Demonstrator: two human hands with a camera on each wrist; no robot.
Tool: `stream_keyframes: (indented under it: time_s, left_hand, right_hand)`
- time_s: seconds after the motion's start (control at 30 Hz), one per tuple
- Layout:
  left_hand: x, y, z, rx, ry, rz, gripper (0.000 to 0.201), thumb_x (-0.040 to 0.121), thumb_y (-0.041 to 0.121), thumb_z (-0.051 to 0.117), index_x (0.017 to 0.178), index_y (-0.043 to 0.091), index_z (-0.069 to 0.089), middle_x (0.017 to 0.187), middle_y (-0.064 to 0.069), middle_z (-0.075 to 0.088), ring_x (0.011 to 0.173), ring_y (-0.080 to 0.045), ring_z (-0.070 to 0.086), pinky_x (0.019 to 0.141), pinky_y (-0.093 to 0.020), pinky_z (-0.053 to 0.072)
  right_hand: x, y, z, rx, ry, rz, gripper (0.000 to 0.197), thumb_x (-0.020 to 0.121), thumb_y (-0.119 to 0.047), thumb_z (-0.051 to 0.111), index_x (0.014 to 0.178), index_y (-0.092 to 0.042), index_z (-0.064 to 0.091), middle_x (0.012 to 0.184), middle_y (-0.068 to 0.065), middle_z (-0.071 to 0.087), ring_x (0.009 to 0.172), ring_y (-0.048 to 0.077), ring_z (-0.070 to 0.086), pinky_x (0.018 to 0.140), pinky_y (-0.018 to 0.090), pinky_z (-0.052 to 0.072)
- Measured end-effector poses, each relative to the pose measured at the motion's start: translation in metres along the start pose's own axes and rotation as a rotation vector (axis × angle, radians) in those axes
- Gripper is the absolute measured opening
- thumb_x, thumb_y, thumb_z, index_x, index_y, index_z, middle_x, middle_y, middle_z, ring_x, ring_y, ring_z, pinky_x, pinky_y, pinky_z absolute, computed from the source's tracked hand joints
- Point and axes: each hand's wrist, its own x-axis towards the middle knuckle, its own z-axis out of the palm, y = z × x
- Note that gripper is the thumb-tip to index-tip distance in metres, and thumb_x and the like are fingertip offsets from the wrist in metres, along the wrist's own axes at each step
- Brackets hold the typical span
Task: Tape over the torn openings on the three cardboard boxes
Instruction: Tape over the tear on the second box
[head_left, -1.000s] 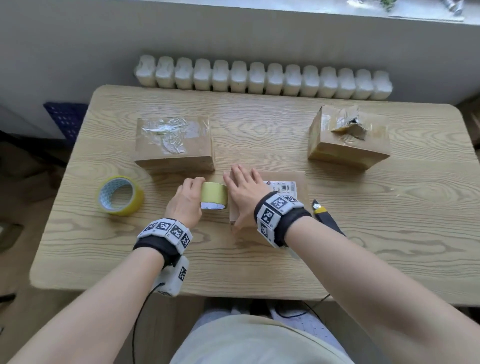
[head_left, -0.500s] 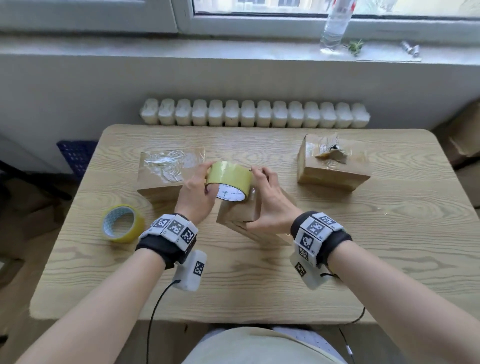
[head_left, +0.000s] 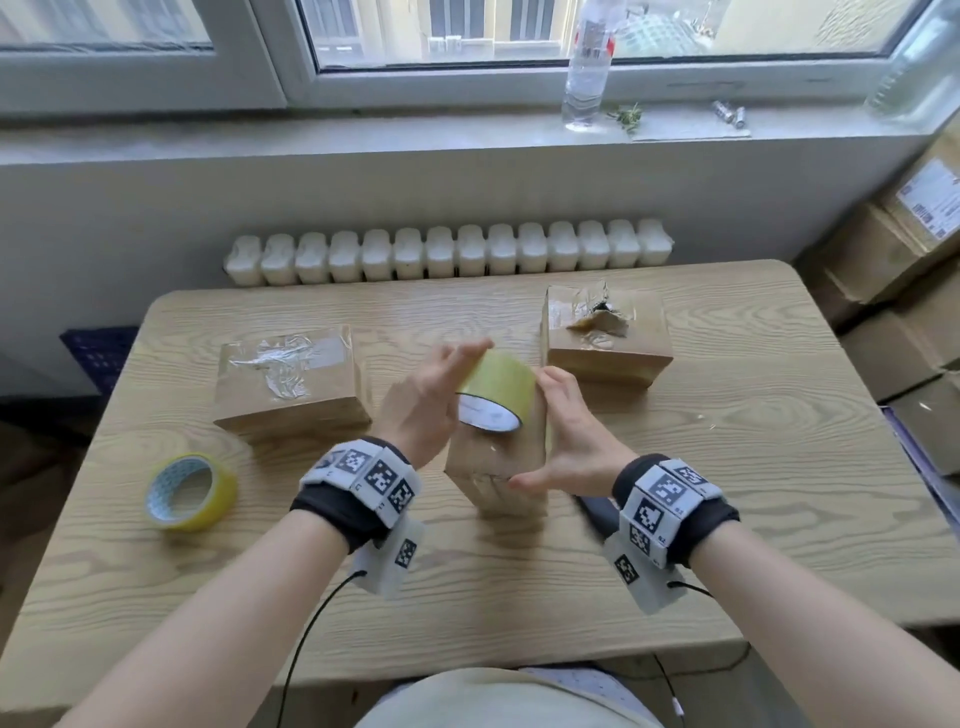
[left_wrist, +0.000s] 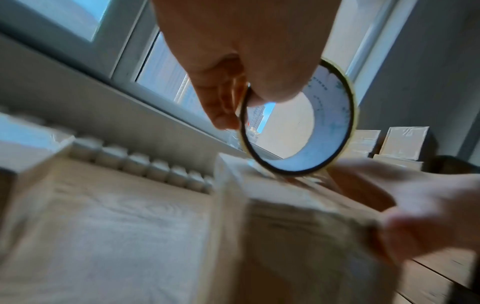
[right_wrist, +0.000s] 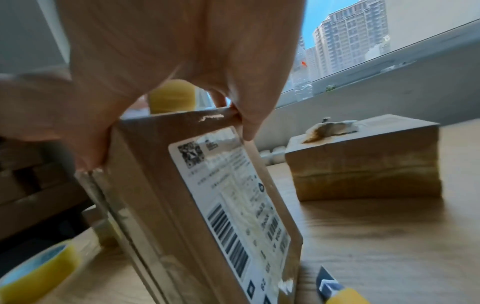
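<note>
The middle cardboard box (head_left: 496, 470) stands on end on the wooden table (head_left: 753, 467), its shipping label (right_wrist: 233, 207) facing right. My right hand (head_left: 566, 436) grips its upper end, thumb on one face and fingers over the far edge. My left hand (head_left: 428, 402) holds a yellow tape roll (head_left: 496, 389) against the top of that box, thumb inside the core (left_wrist: 298, 127). The left box (head_left: 291, 384) lies flat with clear tape across its top. The right box (head_left: 605, 335) shows a torn, ragged hole (right_wrist: 327, 129) in its top.
A second yellow tape roll (head_left: 189, 491) lies at the left front of the table. A utility knife (right_wrist: 335, 288) lies just right of the standing box, under my right wrist. A radiator (head_left: 447, 252) runs behind the table, and stacked cartons (head_left: 904, 249) stand at the right.
The middle box went from lying flat to standing on end in my right hand. My left hand lifted the tape roll from table height up to the box's top.
</note>
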Motion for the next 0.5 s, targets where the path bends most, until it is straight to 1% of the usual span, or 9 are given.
stream_keyframes:
  time_s: [0.03,0.07,0.13,0.17,0.23,0.27,0.33,0.4,0.5]
  left_hand:
    - [0.002,-0.008,-0.005,0.099,0.015,0.017,0.069,0.080,-0.004,0.046,0.125,0.047,0.030,0.111,-0.005,0.056,0.079,-0.030,0.060,0.071,-0.047,0.050]
    - [0.002,-0.017,-0.010,0.195,0.018,0.033,0.074,0.081,-0.007,0.048,0.128,0.048,0.029,0.107,-0.007,0.055,0.070,-0.030,0.058,0.060,-0.046,0.052]
    - [-0.001,-0.030,-0.017,0.335,-0.014,0.072,0.082,0.079,-0.011,0.052,0.133,0.046,0.029,0.099,-0.009,0.054,0.051,-0.023,0.047,0.042,-0.035,0.046]
    - [-0.003,-0.035,-0.017,0.380,-0.018,0.092,0.087,0.075,-0.014,0.054,0.134,0.044,0.030,0.097,-0.009,0.053,0.047,-0.020,0.041,0.038,-0.030,0.041]
    - [-0.005,-0.037,-0.019,0.430,-0.018,0.115,0.092,0.068,-0.017,0.058,0.135,0.040,0.034,0.096,-0.011,0.053,0.046,-0.017,0.035,0.037,-0.026,0.035]
    - [-0.006,-0.039,-0.021,0.457,-0.022,0.123,0.092,0.065,-0.017,0.061,0.134,0.039,0.037,0.096,-0.012,0.053,0.046,-0.018,0.036,0.037,-0.026,0.036]
    - [-0.007,-0.043,-0.025,0.545,-0.025,0.167,0.089,0.059,-0.015,0.070,0.131,0.034,0.047,0.091,-0.015,0.053,0.049,-0.022,0.045,0.037,-0.025,0.036]
    - [-0.009,-0.048,-0.026,0.595,-0.040,0.186,0.087,0.057,-0.014,0.075,0.127,0.032,0.051,0.087,-0.015,0.053,0.052,-0.024,0.050,0.035,-0.023,0.034]
    - [-0.006,-0.052,-0.018,0.604,-0.054,0.169,0.086,0.056,-0.016,0.075,0.124,0.032,0.056,0.082,-0.013,0.050,0.050,-0.021,0.045,0.033,-0.019,0.030]
  right_hand:
    - [-0.002,0.005,-0.004,-0.012,0.009,0.021,0.126,0.051,-0.029,0.092,0.147,-0.006,0.013,0.143,0.000,0.013,0.125,-0.002,0.013,0.100,0.000,0.010]
    - [-0.003,0.009,-0.008,-0.020,0.015,0.034,0.127,0.052,-0.029,0.092,0.147,-0.005,0.012,0.144,0.001,0.013,0.125,-0.001,0.014,0.101,0.002,0.011]
    - [-0.003,0.012,-0.011,-0.025,0.002,0.026,0.127,0.052,-0.028,0.091,0.148,-0.005,0.012,0.146,0.002,0.013,0.125,0.001,0.015,0.102,0.006,0.013]
    - [-0.002,0.012,-0.011,-0.027,-0.004,0.019,0.126,0.052,-0.028,0.091,0.148,-0.005,0.012,0.146,0.002,0.013,0.126,0.001,0.016,0.103,0.007,0.013]
    - [0.000,0.013,-0.012,-0.032,-0.008,0.008,0.127,0.052,-0.029,0.091,0.148,-0.005,0.013,0.147,0.001,0.014,0.127,0.002,0.016,0.107,0.012,0.015]
    - [0.001,0.014,-0.013,-0.034,-0.016,0.006,0.127,0.051,-0.030,0.091,0.148,-0.006,0.013,0.147,0.000,0.014,0.128,0.003,0.016,0.108,0.014,0.017]
    - [0.001,0.018,-0.016,-0.035,-0.037,0.015,0.129,0.050,-0.033,0.091,0.148,-0.008,0.012,0.147,-0.001,0.013,0.131,0.005,0.018,0.112,0.020,0.021]
    - [0.000,0.022,-0.018,-0.040,-0.049,0.015,0.130,0.050,-0.034,0.092,0.148,-0.008,0.011,0.148,-0.001,0.013,0.133,0.007,0.018,0.114,0.024,0.022]
    - [-0.001,0.026,-0.018,-0.026,-0.039,0.021,0.130,0.050,-0.032,0.092,0.149,-0.007,0.011,0.147,-0.001,0.012,0.136,0.011,0.018,0.115,0.026,0.023]
